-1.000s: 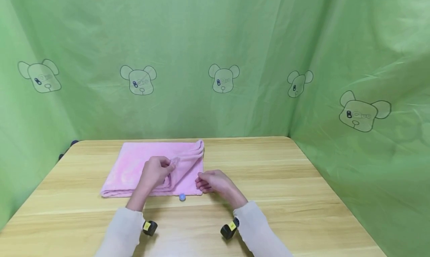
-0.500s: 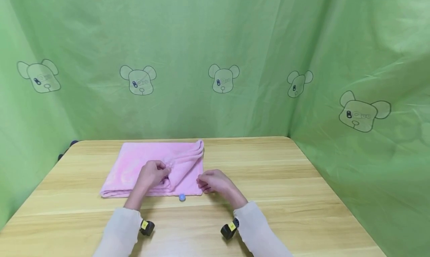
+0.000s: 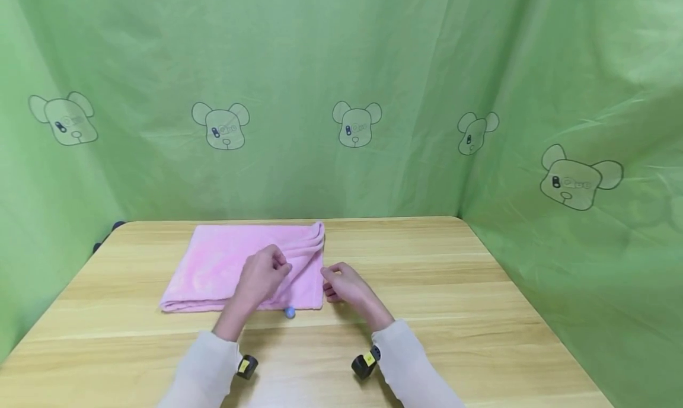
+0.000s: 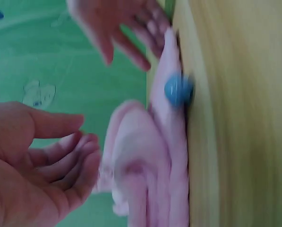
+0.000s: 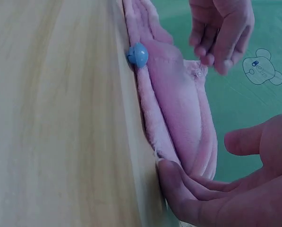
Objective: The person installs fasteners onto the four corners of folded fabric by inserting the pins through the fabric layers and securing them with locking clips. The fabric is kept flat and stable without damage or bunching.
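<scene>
A folded pink plush blanket (image 3: 213, 265) lies on the table, its right part turned back in a loose fold. My left hand (image 3: 264, 274) hovers above that fold, its fingers loosely curled with nothing seen between them. On the fold's edge sits a small translucent piece (image 5: 197, 72), apart from the hand. My right hand (image 3: 347, 289) is at the blanket's right edge, thumb and fingers spread apart in the right wrist view, a lower fingertip close to the blanket's corner. A small glossy blue ball-shaped piece (image 5: 139, 55) with a slotted base is at the front edge of the blanket.
The wooden table (image 3: 427, 277) extends right and toward me. Green curtain (image 3: 288, 177) with bear-head outlines encloses the back and sides. Each wrist carries a black camera (image 3: 364, 365).
My left hand has let go of the translucent piece at the fold and moved right. The right hand has shifted slightly away from me. The blanket keeps about the same shape.
</scene>
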Tool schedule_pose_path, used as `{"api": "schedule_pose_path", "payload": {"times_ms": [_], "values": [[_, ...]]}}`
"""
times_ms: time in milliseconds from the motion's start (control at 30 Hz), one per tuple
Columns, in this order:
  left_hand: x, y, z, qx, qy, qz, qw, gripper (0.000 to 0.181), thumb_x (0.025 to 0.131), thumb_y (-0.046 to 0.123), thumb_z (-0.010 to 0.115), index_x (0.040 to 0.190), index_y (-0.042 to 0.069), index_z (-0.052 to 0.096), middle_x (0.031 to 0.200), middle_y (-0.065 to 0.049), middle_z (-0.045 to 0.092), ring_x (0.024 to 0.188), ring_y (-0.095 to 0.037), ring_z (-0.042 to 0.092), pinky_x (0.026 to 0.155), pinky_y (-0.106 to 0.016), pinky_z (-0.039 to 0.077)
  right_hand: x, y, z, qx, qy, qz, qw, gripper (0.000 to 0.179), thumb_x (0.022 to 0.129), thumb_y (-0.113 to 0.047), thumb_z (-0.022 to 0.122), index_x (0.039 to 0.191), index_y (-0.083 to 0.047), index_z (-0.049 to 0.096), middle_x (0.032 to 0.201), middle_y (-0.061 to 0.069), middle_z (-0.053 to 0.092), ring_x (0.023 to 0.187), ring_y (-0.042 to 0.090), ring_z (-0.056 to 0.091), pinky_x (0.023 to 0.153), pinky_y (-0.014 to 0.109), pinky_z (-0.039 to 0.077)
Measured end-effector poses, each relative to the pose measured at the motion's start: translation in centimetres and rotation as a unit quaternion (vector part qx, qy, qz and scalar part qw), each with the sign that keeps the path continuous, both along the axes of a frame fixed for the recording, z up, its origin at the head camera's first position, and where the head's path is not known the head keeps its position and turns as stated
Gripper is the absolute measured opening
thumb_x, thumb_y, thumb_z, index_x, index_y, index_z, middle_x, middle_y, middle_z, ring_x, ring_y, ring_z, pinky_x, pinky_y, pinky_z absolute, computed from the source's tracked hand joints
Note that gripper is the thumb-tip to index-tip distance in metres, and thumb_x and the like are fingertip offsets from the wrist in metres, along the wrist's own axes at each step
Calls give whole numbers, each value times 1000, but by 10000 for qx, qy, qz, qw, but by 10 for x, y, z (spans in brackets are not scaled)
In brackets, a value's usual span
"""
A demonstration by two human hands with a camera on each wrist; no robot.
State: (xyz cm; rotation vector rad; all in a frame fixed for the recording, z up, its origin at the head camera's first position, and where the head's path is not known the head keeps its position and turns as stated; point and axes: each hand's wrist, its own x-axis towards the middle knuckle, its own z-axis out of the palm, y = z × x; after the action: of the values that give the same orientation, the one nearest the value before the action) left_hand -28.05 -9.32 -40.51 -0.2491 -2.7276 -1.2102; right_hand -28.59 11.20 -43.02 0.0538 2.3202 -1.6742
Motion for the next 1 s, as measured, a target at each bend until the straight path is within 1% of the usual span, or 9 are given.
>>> {"api": "schedule_pose_path", "payload": {"times_ms": [67,133,200,267,400,500,733,867,1000], "values": [[3,9,-2,-216,-47,-367,9991,8,87,7,75,89,4,68,80,-6,69,68,-15,60,67,-30,54,0,1,1,-78,-21,-27,10000,48,106,-27,50,137,8,43,113,26,63,95,29,66,82,36,60],[5,16,-5,-373,-227,-672,9968,6,86,6,76,87,4,70,78,-5,69,64,-14,60,66,-29,53,0,1,2,-201,-26,-16,9998,52,107,-29,48,140,10,39,114,28,62,96,31,66,84,37,60],[7,20,-8,-454,-387,-881,9943,5,85,4,76,84,4,71,75,-4,68,58,-13,59,64,-28,52,1,1,2,-378,-66,-8,9993,55,108,-30,46,142,11,35,115,30,61,97,32,66,85,38,60],[9,23,-11,-517,-497,-989,9925,6,85,4,76,81,4,71,73,-3,68,56,-13,58,64,-28,52,1,1,2,-556,-112,-4,9984,57,108,-32,44,144,11,32,114,30,60,95,31,66,86,39,60],[11,24,-14,-744,-608,-1127,9890,7,81,5,79,83,4,72,75,-3,70,64,-14,60,68,-32,54,0,1,1,-849,-222,68,9961,57,109,-31,43,144,11,29,110,29,58,85,26,65,85,39,61],[12,25,-14,-893,-697,-1216,9861,15,77,7,83,88,3,73,79,-4,72,70,-15,62,74,-35,56,0,1,0,-1011,-333,194,9941,56,109,-30,42,146,9,27,105,25,57,77,23,64,80,38,62],[11,25,-15,-943,-756,-1268,9845,33,67,3,88,96,0,72,87,-8,71,78,-19,63,82,-40,55,1,1,0,-883,-413,651,9931,50,110,-30,37,149,1,31,97,21,59,73,21,63,70,33,61],[11,25,-16,-888,-637,-1312,9853,28,69,0,85,94,0,72,87,-8,71,79,-19,63,80,-39,55,2,1,0,-787,-380,776,9932,46,110,-28,36,146,2,37,94,18,60,72,19,62,69,32,60],[9,24,-22,-755,-482,-1242,9882,8,80,3,77,87,2,73,76,-4,69,67,-16,60,68,-33,54,3,1,1,-700,-360,970,9922,43,110,-27,38,138,4,45,91,13,60,71,18,62,68,30,59]]}}
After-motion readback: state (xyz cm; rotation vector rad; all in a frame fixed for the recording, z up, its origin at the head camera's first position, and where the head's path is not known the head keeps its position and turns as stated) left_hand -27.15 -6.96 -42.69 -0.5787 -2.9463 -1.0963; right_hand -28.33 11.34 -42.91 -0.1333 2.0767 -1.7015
